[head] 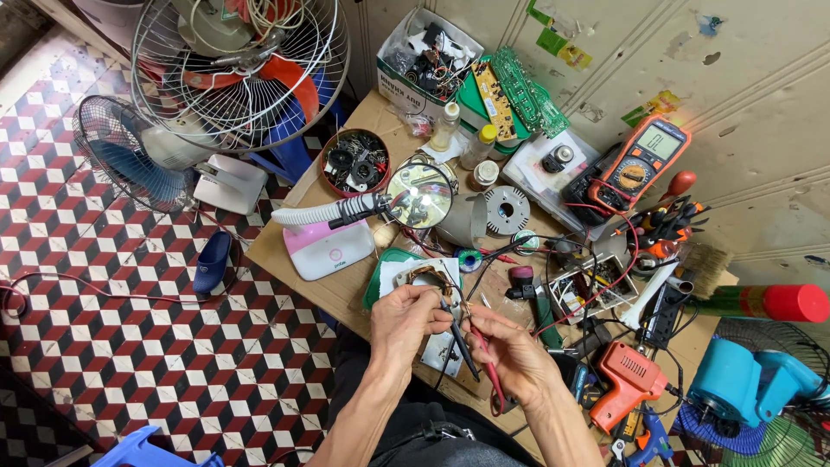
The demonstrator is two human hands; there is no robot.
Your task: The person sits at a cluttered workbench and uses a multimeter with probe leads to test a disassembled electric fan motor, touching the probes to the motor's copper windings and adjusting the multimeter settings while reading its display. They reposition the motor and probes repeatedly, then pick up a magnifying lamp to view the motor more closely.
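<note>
here, coil (pixel 425 275) above left hand (pixel 408 316)

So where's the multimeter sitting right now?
In the head view, the orange multimeter lies at the workbench's far right, by the wall, above the screwdriver cluster.

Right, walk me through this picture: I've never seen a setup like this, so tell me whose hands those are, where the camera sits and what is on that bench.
There is no machine here: a person works with two bare hands, and the one camera sits on their head, looking down. The left hand pinches fine wires at a copper-wound motor coil. The right hand is closed on two meter probes, a black probe and a red probe. On the wooden bench lie a magnifying lamp, an orange multimeter, a round tin of small parts, an orange soldering gun and a box of circuit boards. Two fans stand on the tiled floor beside it.
</note>
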